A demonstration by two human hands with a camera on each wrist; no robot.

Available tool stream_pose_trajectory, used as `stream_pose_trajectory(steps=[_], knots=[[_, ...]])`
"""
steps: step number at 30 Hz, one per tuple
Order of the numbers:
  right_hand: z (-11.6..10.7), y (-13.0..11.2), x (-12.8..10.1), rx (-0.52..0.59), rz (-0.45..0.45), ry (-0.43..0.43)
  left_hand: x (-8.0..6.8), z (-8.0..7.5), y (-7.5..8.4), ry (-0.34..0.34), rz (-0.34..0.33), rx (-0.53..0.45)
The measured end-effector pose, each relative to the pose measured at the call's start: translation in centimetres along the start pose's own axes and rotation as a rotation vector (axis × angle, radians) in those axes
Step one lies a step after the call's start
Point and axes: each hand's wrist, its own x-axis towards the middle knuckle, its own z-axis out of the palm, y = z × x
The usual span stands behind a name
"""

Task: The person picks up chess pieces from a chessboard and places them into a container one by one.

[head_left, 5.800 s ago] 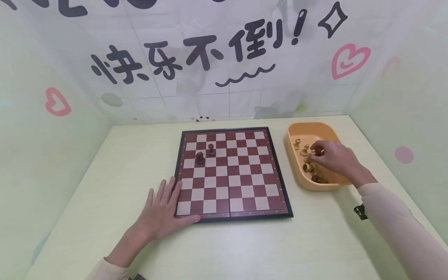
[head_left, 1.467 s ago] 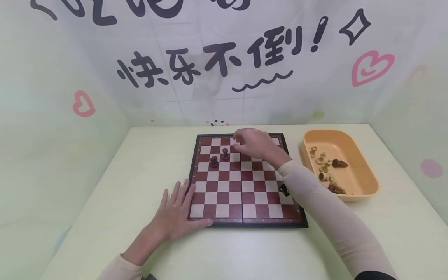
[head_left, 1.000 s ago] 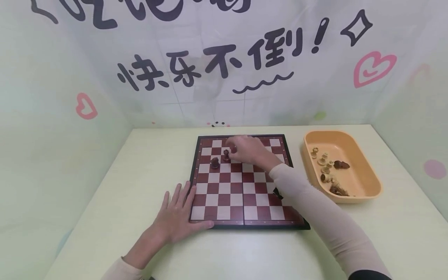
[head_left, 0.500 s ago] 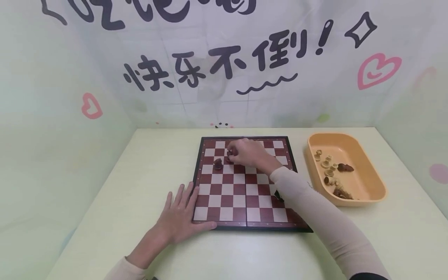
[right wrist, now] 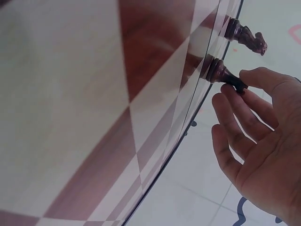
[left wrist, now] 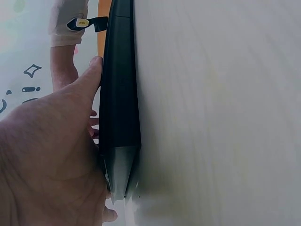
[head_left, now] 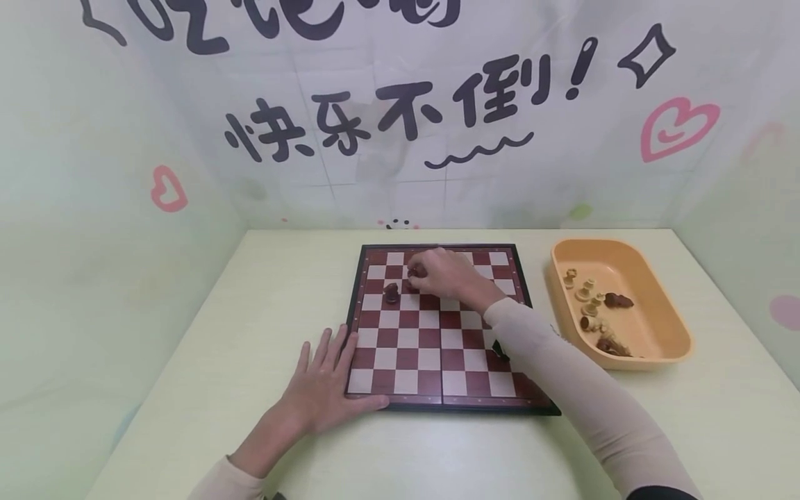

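1. Right hand [head_left: 440, 274]: over the far part of the board [head_left: 437, 361]; fingers [right wrist: 235, 106] pinch the top of a dark piece [right wrist: 218, 73] standing on a square.
2. A second dark piece, a knight [head_left: 392, 293], stands just to its left.
3. Left hand [head_left: 325, 389]: fingers straight and apart, flat on the surface [head_left: 250, 312], against the board's near left corner.
4. Tray [head_left: 662, 305], right of the board, holds loose pieces.
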Motion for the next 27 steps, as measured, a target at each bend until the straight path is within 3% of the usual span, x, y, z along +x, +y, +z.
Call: stream_pose_trajectory(steps=[13, 27], knots=[[-0.04, -0.17, -0.18, 0.019, 0.014, -0.002, 0.01, -0.18, -0.2, -0.01, 0.008, 0.001], [-0.11, -0.08, -0.26, 0.024, -0.005, 0.011, -0.01, 0.06, -0.3, 0.022, 0.009, -0.001]])
